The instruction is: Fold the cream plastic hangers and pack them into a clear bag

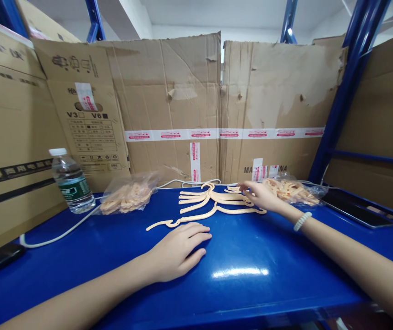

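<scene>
My left hand (179, 250) lies palm down on the blue table, fingers apart, holding nothing. Just beyond its fingers is a cream plastic clothes hanger (198, 216), with a loose curved arm piece (158, 225) at its left end. Behind that, more cream hanger parts (194, 198) lie in an overlapping row, with a hook (208, 185) at the back. My right hand (260, 195) reaches over the right side of these parts, thumb and fingers apart. Its fingertips are beside a few short cream pieces (231, 189); whether they touch is unclear.
Clear bags of cream parts stand at left (128, 197) and right (292, 190). A water bottle (71, 183), a white cable (55, 240) and a black mouse-like object (1, 256) are at left. A phone (356, 211) lies right. Cardboard (169, 105) walls the back.
</scene>
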Demonstrator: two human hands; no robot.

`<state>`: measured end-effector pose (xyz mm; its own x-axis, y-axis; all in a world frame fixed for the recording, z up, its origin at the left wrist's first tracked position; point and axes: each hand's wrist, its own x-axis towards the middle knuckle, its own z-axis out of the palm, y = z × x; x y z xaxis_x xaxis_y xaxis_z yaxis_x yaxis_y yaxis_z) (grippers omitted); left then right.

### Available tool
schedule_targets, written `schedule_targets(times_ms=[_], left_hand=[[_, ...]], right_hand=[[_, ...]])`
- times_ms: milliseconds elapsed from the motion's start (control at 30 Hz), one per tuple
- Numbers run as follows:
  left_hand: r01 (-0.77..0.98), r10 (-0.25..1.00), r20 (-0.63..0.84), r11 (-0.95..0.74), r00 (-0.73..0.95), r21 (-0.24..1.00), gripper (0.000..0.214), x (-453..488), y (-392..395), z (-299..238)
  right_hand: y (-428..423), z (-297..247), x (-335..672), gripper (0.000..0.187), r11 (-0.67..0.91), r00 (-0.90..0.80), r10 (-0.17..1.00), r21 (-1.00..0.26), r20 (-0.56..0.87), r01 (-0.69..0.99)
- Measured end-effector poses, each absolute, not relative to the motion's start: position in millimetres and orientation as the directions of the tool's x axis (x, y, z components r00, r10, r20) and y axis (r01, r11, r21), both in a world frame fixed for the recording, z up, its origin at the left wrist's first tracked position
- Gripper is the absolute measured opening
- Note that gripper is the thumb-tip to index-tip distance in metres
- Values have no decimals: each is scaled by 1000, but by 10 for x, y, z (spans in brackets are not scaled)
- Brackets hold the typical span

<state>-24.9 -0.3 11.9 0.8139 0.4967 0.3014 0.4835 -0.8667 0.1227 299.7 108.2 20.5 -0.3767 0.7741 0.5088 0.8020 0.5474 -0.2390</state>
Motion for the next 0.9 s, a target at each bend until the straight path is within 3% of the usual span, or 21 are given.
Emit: schedule_targets(times_ms=[133, 233, 533, 900], left_hand=[[460, 480, 332, -876, 812, 142, 32, -241, 3, 123], [444, 464, 343, -885, 817, 139, 31, -233, 10, 120], [420, 443, 337, -896, 831, 141, 31, -214, 6, 113], [404, 430, 343, -903, 835, 146, 31, -220, 3, 115]], right_hand=[[1220, 274, 3281, 34, 389, -216, 824, -247, 523, 887], [1272, 264, 3363, 32, 335, -199, 859, -223, 472, 915], [1357, 122, 3258, 31, 390, -341, 896, -139, 283, 910], [1403, 61, 3288, 41, 458, -429, 865, -62, 260, 887]])
